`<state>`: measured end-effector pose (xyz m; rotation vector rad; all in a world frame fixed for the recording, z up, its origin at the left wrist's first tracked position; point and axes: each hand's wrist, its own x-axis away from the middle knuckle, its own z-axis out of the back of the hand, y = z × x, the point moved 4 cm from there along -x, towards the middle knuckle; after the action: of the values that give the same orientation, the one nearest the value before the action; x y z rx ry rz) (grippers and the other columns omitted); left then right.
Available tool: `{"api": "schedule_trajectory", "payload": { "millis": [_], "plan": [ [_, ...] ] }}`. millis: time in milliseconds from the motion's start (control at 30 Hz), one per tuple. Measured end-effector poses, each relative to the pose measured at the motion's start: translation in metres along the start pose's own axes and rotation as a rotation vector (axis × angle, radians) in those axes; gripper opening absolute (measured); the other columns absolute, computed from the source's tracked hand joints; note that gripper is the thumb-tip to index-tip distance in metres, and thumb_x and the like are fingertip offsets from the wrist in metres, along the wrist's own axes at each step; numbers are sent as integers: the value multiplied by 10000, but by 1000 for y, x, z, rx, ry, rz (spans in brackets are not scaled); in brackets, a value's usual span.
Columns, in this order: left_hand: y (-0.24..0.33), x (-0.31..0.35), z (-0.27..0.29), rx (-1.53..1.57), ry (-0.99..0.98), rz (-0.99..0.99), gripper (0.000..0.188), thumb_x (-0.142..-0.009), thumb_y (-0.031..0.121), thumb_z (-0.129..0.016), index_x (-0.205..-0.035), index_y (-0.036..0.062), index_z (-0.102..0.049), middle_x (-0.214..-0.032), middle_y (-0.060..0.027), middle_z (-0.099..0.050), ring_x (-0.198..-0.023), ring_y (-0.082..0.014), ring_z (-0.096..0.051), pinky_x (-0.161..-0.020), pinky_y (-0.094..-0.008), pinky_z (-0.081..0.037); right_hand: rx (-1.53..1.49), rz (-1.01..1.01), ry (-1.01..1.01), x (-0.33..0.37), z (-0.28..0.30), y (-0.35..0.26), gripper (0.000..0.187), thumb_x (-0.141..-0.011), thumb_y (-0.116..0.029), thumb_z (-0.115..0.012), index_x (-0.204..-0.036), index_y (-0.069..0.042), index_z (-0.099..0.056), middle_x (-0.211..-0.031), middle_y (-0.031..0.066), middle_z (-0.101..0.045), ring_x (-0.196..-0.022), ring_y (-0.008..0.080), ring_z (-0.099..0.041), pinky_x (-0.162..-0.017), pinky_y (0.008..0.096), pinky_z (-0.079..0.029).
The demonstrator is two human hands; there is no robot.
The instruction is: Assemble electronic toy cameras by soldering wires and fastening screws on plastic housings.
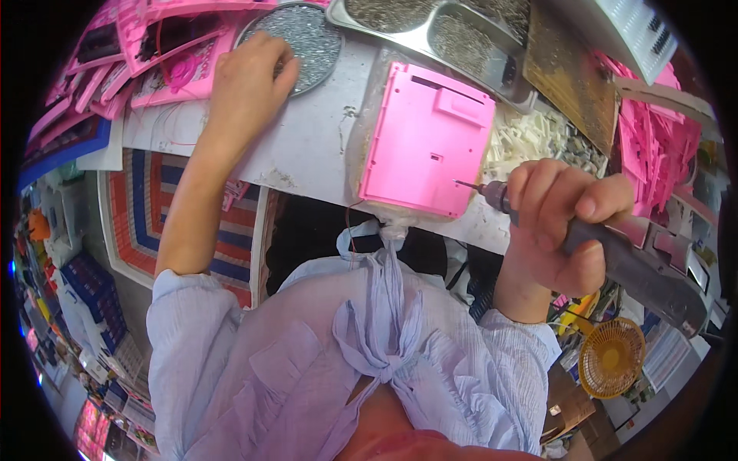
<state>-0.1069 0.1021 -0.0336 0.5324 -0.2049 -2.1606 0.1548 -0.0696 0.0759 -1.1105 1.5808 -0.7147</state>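
The square pink plastic casing (419,146) lay flat on the pale grey desk (311,123); fastening seemed under way, though how many holes were filled was too small to tell. The right hand (565,215) gripped a dark grey electric screwdriver (646,269), its bit by the casing's lower right. The left hand (257,73), fingers curled, reached over a round metal dish (337,63) of small silver screws (314,37); whether it pinched any, I couldn't tell. At least 2 compartments of the silver metal tray (421,35) held small metal pieces (460,42).

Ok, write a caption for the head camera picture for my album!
Left hand at a dish of metal bits, right hand holding a driver, tip over a pink panel.
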Motion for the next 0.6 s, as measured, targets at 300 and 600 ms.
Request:
{"api": "schedule_trajectory", "payload": {
  "millis": [300, 600],
  "plan": [
    [74, 23, 16, 479, -139, -123, 160, -856, 49, -701, -786, 22, -559, -824, -116, -592, -785, -300, -614, -692, -416, -471, -37, -75, 72, 49, 8, -13, 299, -920, -167, -730, -1097, -56, -515, -727, 50, -541, -638, 157, -502, -589, 324, -418],
    [143, 34, -16, 532, -227, -591, 103, -843, 33, -697, -796, 36, -606, -1217, -85, -724, -1232, -292, -653, -1095, -496, -457, 155, -94, 37, 63, 5, 8, 259, -912, -180, -746, -985, -84, -517, -674, 49, -560, -588, 184, -539, -605, 360, -477]
  ]
}}
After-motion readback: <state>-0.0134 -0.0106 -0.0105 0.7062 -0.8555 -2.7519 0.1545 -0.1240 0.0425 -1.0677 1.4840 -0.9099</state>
